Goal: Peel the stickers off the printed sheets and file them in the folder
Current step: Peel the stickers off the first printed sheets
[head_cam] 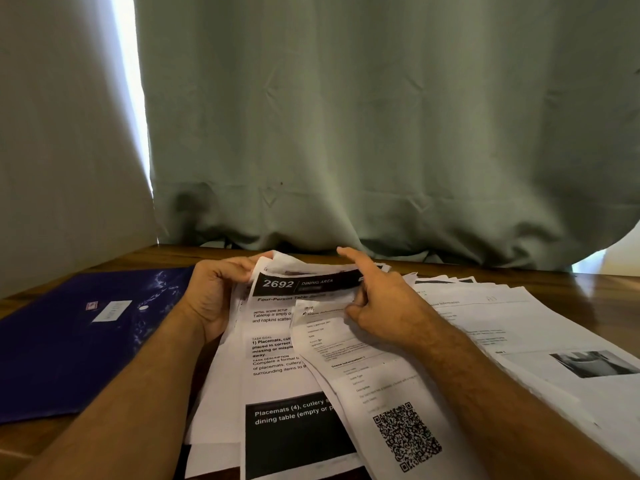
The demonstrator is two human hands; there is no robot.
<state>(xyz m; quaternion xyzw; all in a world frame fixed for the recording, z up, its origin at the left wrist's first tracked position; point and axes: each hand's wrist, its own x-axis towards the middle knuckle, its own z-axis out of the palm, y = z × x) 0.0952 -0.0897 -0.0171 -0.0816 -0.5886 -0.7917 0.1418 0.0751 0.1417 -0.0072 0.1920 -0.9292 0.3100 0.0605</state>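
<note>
Printed sheets (pixel 277 344) lie piled mid-worktop (pixel 588 282); left hand (pixel 214 292) grips their top-left corner, right hand (pixel 384 306) pinches the upper sheet, forefinger straight. Blue folder (pixel 76 341) lies closed at left.

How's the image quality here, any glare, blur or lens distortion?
Head view: blown-out daylight through the curtain gap; wide-angle bending at the edges; the small print on the sheet with the QR code is soft; glossy sheen on the blue folder.

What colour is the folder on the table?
The folder is dark blue, seen in the head view.
</note>
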